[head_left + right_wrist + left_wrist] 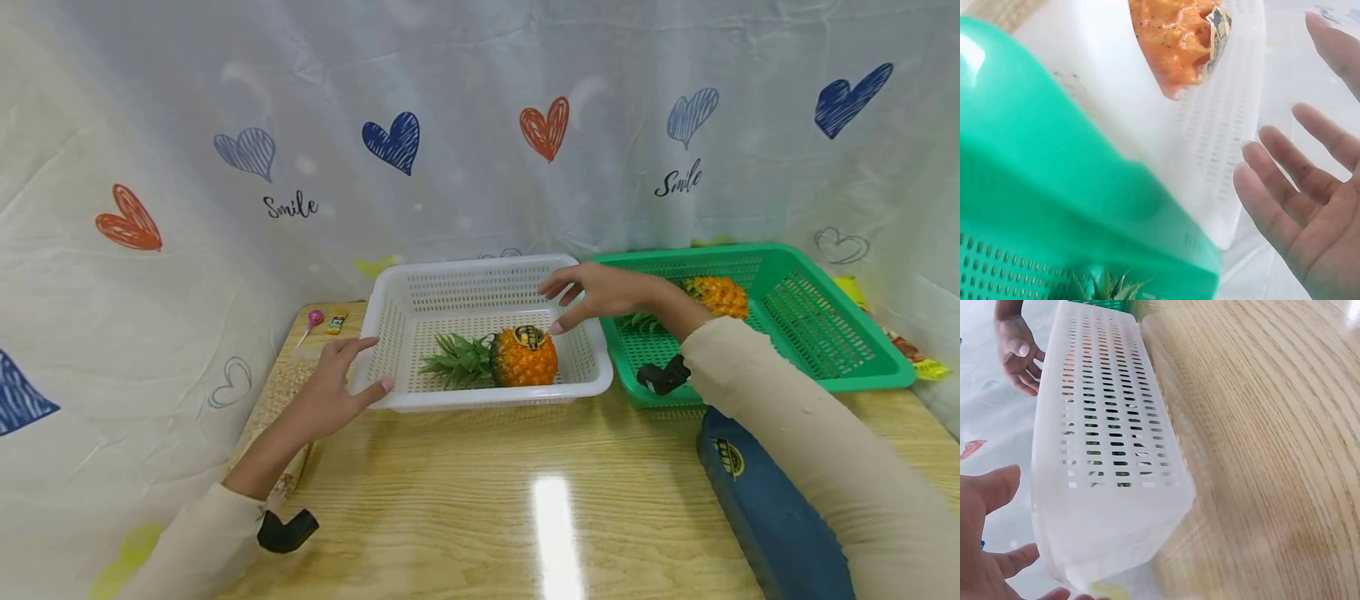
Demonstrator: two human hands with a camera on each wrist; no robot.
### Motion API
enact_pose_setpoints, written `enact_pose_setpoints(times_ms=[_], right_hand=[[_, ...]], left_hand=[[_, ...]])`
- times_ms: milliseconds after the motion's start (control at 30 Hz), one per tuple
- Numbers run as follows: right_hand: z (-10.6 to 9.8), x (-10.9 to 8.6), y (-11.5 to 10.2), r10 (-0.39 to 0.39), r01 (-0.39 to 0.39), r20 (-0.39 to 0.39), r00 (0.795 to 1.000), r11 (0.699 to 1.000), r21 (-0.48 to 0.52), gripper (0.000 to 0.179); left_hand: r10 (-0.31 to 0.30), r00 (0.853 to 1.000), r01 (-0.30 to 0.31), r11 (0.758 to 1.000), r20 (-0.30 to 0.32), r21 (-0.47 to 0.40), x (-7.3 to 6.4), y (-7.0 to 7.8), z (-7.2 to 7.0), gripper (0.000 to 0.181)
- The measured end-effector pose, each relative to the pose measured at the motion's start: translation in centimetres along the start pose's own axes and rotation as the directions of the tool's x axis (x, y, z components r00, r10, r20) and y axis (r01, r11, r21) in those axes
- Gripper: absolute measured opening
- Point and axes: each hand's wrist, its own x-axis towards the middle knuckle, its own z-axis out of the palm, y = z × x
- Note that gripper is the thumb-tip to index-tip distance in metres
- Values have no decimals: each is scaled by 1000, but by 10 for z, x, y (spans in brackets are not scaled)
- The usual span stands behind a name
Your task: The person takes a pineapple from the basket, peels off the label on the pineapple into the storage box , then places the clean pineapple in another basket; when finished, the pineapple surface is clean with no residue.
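A white perforated basket (480,403) stands at the back of the table with a pineapple (525,367) lying in it, leaves to the left and a dark label on its skin. At the basket's left end is my left hand (335,392), thumb and fingers spread apart around the corner and holding nothing. My right hand (603,292) hovers over the basket's right end, fingers loosely bent, the thumb near the pineapple. In the right wrist view the right palm (1329,231) shows bare. A green basket (847,386) adjoins on the right, holding a second pineapple (720,296) partly hidden by my right arm.
A lollipop (315,317) and a small wrapped candy (337,322) lie at the back left, near a bag of grain-like bits (281,392) behind my left forearm. A dark blue case (772,508) lies under my right forearm. Snack packets (918,354) sit beyond the green basket.
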Motion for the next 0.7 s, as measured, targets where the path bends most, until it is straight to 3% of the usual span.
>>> enact_pose_setpoints(times_ms=[367, 700], right_hand=[[5, 23, 0, 48, -50, 57, 997, 998, 41, 72], [11, 38, -2, 54, -57, 115, 992, 998, 23, 74]], left_hand=[[-5, 999, 9, 996, 42, -85, 7, -16, 11, 85], [-34, 998, 40, 992, 53, -120, 6, -19, 16, 75]])
